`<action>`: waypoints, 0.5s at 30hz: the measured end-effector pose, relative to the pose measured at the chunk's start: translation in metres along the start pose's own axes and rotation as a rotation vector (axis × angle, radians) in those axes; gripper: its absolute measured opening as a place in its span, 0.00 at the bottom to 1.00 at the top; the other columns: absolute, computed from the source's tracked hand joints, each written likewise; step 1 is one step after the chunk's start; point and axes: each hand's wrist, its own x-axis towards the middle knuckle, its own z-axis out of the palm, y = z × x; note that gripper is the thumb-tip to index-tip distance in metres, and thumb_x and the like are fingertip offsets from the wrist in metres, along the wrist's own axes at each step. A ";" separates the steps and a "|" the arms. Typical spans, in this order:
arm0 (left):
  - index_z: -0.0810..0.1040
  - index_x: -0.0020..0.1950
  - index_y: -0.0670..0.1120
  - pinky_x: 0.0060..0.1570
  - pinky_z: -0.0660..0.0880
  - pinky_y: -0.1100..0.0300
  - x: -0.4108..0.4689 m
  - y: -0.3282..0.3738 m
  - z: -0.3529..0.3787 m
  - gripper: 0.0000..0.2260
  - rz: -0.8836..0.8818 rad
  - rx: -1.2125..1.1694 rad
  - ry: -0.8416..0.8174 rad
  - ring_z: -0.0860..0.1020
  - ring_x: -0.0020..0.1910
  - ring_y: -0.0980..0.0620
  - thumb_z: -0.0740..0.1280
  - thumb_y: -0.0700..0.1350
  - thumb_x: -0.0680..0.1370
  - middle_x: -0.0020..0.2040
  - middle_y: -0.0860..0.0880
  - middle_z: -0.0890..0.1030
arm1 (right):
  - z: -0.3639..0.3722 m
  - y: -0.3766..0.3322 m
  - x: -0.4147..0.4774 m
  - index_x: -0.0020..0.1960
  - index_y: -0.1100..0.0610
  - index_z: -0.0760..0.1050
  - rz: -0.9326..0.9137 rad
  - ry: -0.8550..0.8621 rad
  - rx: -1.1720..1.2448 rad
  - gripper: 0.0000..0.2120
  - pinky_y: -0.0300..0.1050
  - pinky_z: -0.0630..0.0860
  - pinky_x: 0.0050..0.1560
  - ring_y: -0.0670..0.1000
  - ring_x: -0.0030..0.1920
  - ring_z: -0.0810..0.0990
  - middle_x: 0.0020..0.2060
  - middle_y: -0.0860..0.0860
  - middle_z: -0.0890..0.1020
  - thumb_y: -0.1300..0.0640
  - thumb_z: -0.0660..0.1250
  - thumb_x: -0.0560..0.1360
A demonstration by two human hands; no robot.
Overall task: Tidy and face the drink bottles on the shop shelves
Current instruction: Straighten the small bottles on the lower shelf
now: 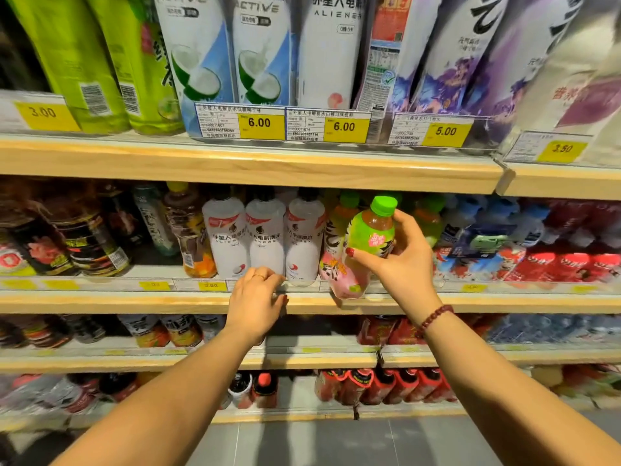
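Head camera shows your right hand (403, 260) wrapped around a small green-capped bottle (368, 243), thumb on the front of the label and fingers behind it. The bottle is tilted, its cap leaning to the right, and its pink bottom hangs over the front edge of the wooden shelf (168, 302). Inside it you can see an orange-brown drink near the neck; lower down the green and pink label covers the content. A red bead bracelet (433, 319) is on this wrist.

Just behind your right hand stand more green-capped bottles (426, 220) of the same kind, with orange drink in them. To the right of the hand are blue-labelled bottles (477, 230), and further right red-labelled ones (578, 260).

Your left hand (257, 304) is lower and to the left, fingers curled onto the price strip at the shelf edge, touching it. It grasps no bottle. Directly above it are three white bottles (265, 237) with black caps, upright, labels to the front; their content is not visible through the white wrap. Left of these is a clear bottle (195, 237) with a yellow cap and dark tea-coloured liquid, then dark cans (84, 240).

On the shelf above, tall white bottles with coconut pictures (228, 62) stand behind yellow price tags (260, 124).
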 end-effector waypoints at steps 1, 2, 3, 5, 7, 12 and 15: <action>0.77 0.60 0.49 0.57 0.68 0.55 0.001 0.000 0.000 0.14 -0.002 0.000 0.001 0.70 0.59 0.48 0.68 0.50 0.75 0.56 0.51 0.76 | 0.002 0.000 0.003 0.62 0.47 0.68 0.009 -0.002 0.000 0.35 0.22 0.72 0.44 0.36 0.51 0.75 0.51 0.39 0.75 0.58 0.81 0.61; 0.77 0.59 0.50 0.56 0.67 0.56 0.001 0.000 0.000 0.13 -0.004 0.002 0.002 0.70 0.58 0.49 0.67 0.50 0.76 0.55 0.51 0.76 | 0.003 0.001 0.005 0.63 0.49 0.68 0.015 -0.008 -0.003 0.35 0.21 0.71 0.42 0.34 0.49 0.75 0.50 0.40 0.75 0.58 0.81 0.61; 0.77 0.59 0.50 0.56 0.67 0.56 0.002 0.000 0.001 0.13 -0.005 0.004 0.007 0.71 0.58 0.49 0.67 0.50 0.76 0.55 0.51 0.76 | 0.005 0.002 0.008 0.63 0.50 0.68 0.017 -0.015 -0.012 0.35 0.21 0.71 0.41 0.33 0.47 0.76 0.49 0.39 0.75 0.57 0.81 0.61; 0.77 0.59 0.51 0.55 0.67 0.57 0.002 0.001 0.002 0.12 -0.016 0.006 0.024 0.71 0.58 0.50 0.67 0.50 0.76 0.55 0.52 0.76 | 0.008 0.002 0.011 0.59 0.49 0.69 0.021 -0.031 -0.038 0.32 0.23 0.72 0.38 0.31 0.45 0.76 0.47 0.36 0.75 0.55 0.81 0.60; 0.78 0.58 0.50 0.55 0.66 0.57 0.003 0.002 0.004 0.12 -0.032 -0.003 0.045 0.71 0.57 0.49 0.67 0.49 0.76 0.54 0.51 0.76 | 0.011 0.003 0.014 0.51 0.43 0.68 0.026 -0.028 -0.048 0.27 0.26 0.73 0.37 0.33 0.43 0.77 0.44 0.37 0.76 0.54 0.81 0.60; 0.78 0.57 0.50 0.54 0.67 0.56 0.004 0.002 0.006 0.11 -0.054 -0.014 0.069 0.72 0.56 0.49 0.68 0.48 0.75 0.52 0.51 0.77 | 0.019 0.007 0.024 0.49 0.49 0.69 0.065 0.027 -0.048 0.25 0.47 0.80 0.47 0.47 0.46 0.80 0.44 0.45 0.79 0.51 0.81 0.59; 0.79 0.55 0.50 0.53 0.68 0.55 0.005 0.002 0.008 0.10 -0.057 -0.022 0.084 0.73 0.54 0.48 0.69 0.47 0.75 0.50 0.50 0.77 | 0.025 0.009 0.028 0.47 0.49 0.69 0.103 0.008 -0.022 0.25 0.54 0.81 0.49 0.52 0.49 0.81 0.47 0.51 0.79 0.53 0.81 0.60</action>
